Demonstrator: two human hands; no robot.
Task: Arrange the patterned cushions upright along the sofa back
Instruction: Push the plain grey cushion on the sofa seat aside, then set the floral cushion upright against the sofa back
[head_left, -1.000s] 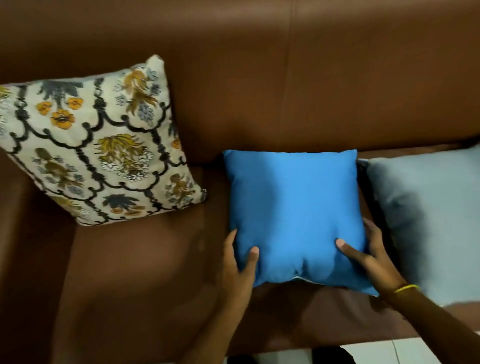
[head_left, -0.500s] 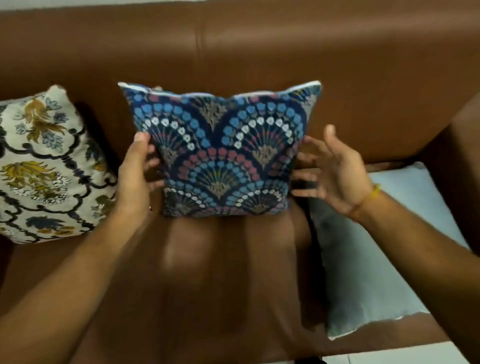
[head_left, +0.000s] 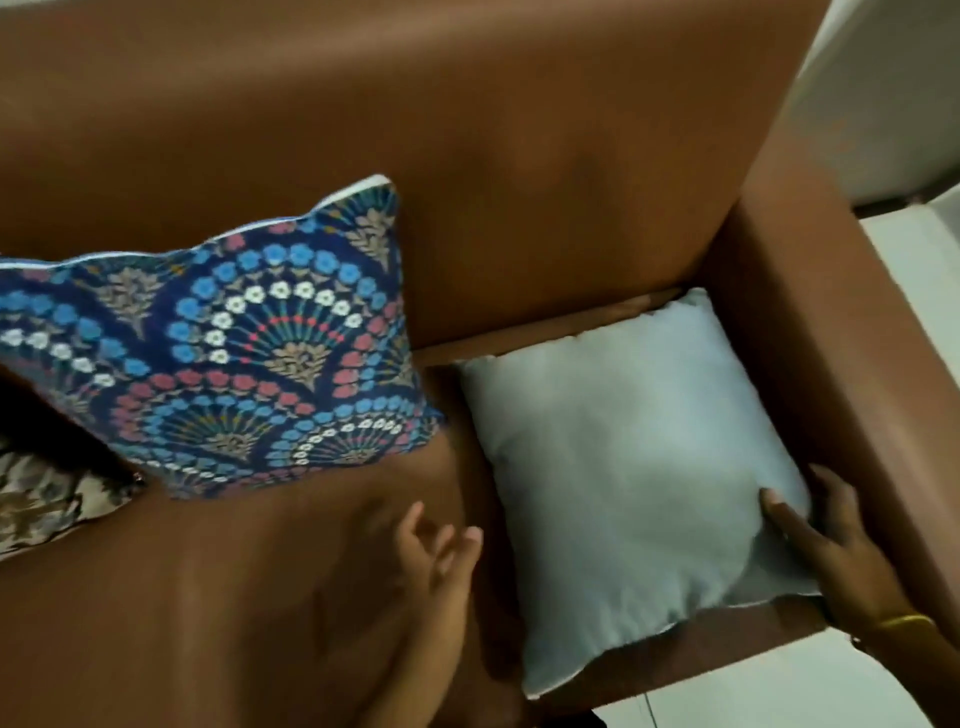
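Note:
A navy cushion with a fan pattern (head_left: 244, 358) stands upright against the brown sofa back (head_left: 467, 145). A pale grey-blue cushion (head_left: 623, 467) lies flat on the seat at the right end, plain side up. My right hand (head_left: 826, 540) grips its near right edge, thumb on top and fingers beneath. My left hand (head_left: 436, 551) hovers over the seat just left of that cushion, fingers apart and holding nothing. A corner of the cream floral cushion (head_left: 41, 499) shows at the far left.
The sofa's right armrest (head_left: 831, 364) runs close along the grey-blue cushion's right side. Bare brown seat (head_left: 208, 597) lies in front of the fan-pattern cushion. White floor tiles (head_left: 831, 696) show beyond the seat's front edge.
Both hands left the fan-pattern cushion, which stays upright against the back. The view swung right; my right hand took hold of the grey-blue cushion's edge, and my left hand dropped beside it.

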